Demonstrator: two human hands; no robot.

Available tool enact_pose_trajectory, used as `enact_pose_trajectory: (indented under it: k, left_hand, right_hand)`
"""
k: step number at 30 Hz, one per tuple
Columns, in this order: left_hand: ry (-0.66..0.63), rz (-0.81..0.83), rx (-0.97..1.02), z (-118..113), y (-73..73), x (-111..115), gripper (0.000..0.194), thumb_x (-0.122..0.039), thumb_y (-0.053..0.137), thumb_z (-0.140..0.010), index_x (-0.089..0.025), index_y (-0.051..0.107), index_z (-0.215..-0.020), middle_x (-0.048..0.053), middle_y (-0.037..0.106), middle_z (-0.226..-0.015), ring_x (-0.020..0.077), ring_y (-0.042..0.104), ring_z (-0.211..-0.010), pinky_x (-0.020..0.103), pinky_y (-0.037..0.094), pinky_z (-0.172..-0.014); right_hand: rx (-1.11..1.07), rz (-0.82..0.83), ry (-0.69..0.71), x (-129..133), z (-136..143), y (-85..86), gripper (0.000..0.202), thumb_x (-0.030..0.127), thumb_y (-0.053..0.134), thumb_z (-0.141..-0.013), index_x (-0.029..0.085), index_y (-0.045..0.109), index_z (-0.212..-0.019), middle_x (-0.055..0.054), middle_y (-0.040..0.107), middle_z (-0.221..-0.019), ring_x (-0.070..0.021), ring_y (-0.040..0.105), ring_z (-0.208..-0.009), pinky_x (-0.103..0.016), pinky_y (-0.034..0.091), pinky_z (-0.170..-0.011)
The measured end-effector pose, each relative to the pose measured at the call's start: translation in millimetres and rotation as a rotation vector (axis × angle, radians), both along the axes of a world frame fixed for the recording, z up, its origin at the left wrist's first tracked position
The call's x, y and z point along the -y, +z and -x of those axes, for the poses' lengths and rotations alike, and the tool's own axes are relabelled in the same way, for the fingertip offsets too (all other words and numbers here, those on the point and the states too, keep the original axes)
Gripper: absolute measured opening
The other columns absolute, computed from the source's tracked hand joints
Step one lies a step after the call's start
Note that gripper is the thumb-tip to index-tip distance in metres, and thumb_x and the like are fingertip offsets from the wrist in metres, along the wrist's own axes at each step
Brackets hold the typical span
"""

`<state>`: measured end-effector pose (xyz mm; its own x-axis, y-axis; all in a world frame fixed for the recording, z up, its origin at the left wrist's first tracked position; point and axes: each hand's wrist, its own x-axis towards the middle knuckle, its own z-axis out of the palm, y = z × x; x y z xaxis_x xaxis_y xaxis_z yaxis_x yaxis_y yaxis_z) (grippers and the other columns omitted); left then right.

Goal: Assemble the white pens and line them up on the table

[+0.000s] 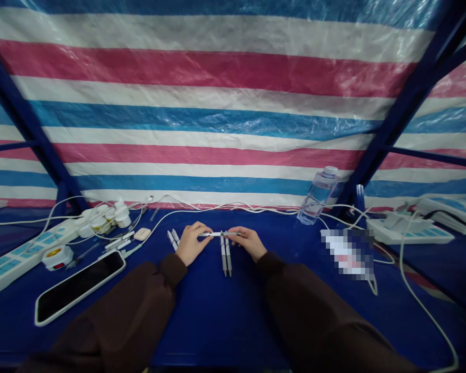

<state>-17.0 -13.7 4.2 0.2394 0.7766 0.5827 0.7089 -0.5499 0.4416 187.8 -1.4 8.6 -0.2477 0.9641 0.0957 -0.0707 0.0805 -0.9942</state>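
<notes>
Between my two hands a white and grey pen (219,234) is held level, crosswise to me. My left hand (194,241) pinches its left end, while the fingers of my right hand (249,241) close on its grey right end. Just below it, two similar pens (226,259) lie side by side on the blue tabletop (217,321), grey ends pointing toward me; their far ends reach up under the held pen. More white pens (173,238) lie left of my left hand, partly covered by it.
At left lie a phone (81,287), a long power strip (27,254) with plugs, and a small cream case (142,234). A clear bottle (317,196) stands at the back right. Near it are a blurred-out packet (347,254), another power strip (411,231) and loose white cables.
</notes>
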Motion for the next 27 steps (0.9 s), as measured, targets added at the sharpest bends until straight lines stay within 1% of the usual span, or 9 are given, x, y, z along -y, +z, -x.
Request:
enact_pose_trajectory:
  k: [5,7,10,13,15,17,20,24,27]
  left_hand:
    - [-0.013,-0.03,-0.007,0,0.2,0,0.011,-0.028,0.059,-0.08,-0.022,0.065,-0.085,0.002,0.062,-0.085,0.0168,0.058,-0.083,0.03,0.037,-0.075]
    - [-0.02,-0.039,-0.014,0,0.3,1,0.01,-0.027,0.059,-0.08,-0.022,0.065,-0.085,0.002,0.062,-0.085,0.0164,0.058,-0.083,0.03,0.036,-0.075]
    - [-0.031,-0.046,-0.019,0,0.5,1,0.009,-0.026,0.059,-0.08,-0.021,0.065,-0.084,0.001,0.062,-0.085,0.0158,0.058,-0.082,0.03,0.037,-0.075]
    - [-0.019,-0.035,-0.013,-1,0.6,1,0.009,-0.027,0.06,-0.079,-0.022,0.065,-0.084,0.001,0.063,-0.085,0.0158,0.058,-0.082,0.031,0.037,-0.075]
    - [-0.003,-0.02,0.008,0,0.7,1,0.008,-0.027,0.061,-0.078,-0.022,0.066,-0.083,0.001,0.063,-0.084,0.0158,0.059,-0.081,0.03,0.038,-0.075]
    - [0.007,-0.003,0.048,0,0.6,0,0.007,-0.026,0.062,-0.077,-0.022,0.066,-0.081,0.001,0.063,-0.083,0.0157,0.059,-0.079,0.03,0.04,-0.074]
    - [0.003,0.01,0.103,2,0.2,-2,0.007,-0.026,0.062,-0.077,-0.021,0.066,-0.08,0.001,0.063,-0.082,0.0155,0.059,-0.077,0.028,0.042,-0.073]
    - [-0.032,0.013,0.131,3,-1.0,-3,0.008,-0.026,0.062,-0.077,-0.021,0.066,-0.08,0.002,0.062,-0.081,0.0155,0.059,-0.077,0.029,0.043,-0.074]
    - [-0.047,0.016,0.15,3,-1.6,-2,0.008,-0.026,0.062,-0.077,-0.021,0.066,-0.081,0.002,0.062,-0.082,0.0157,0.058,-0.078,0.029,0.044,-0.074]
  right_hand:
    - [0.057,-0.019,0.008,-3,-2,-5.5,0.031,0.043,0.07,-0.063,0.015,0.067,-0.076,-0.005,0.069,-0.069,-0.0092,0.052,-0.049,-0.022,0.036,-0.047]
    - [0.083,-0.045,0.008,-5,-1,-7.8,0.033,0.047,0.067,-0.065,0.015,0.065,-0.068,-0.004,0.067,-0.063,-0.0088,0.05,-0.046,-0.022,0.036,-0.046]
    - [0.13,-0.071,-0.017,-7,0,-12.0,0.042,0.054,0.061,-0.07,0.014,0.06,-0.057,-0.001,0.058,-0.049,-0.0081,0.047,-0.041,-0.022,0.035,-0.045]
    - [0.111,-0.021,-0.055,-10,1,-15.9,0.046,0.057,0.051,-0.075,0.015,0.056,-0.058,0.0,0.052,-0.042,-0.0082,0.044,-0.036,-0.023,0.032,-0.041]
    - [0.045,0.013,-0.068,-12,0,-17.4,0.039,0.053,0.049,-0.076,0.017,0.051,-0.062,0.002,0.052,-0.044,-0.0083,0.044,-0.035,-0.022,0.028,-0.039]
    - [-0.017,0.022,-0.066,-13,-1,-18.1,0.03,0.047,0.05,-0.074,0.019,0.046,-0.064,0.004,0.051,-0.045,-0.008,0.044,-0.034,-0.021,0.024,-0.037]
    - [-0.04,0.004,-0.053,-14,-2,-18.3,0.021,0.038,0.049,-0.071,0.019,0.042,-0.064,0.006,0.049,-0.047,-0.0068,0.042,-0.033,-0.02,0.022,-0.037]
    - [-0.005,-0.014,-0.041,-14,-3,-19.0,0.018,0.034,0.045,-0.072,0.02,0.04,-0.062,0.007,0.044,-0.049,-0.0056,0.039,-0.035,-0.02,0.022,-0.038]
    - [-0.002,-0.006,-0.025,-15,-2,-21.3,0.021,0.035,0.045,-0.072,0.02,0.037,-0.061,0.008,0.039,-0.051,-0.0045,0.035,-0.036,-0.02,0.022,-0.038]
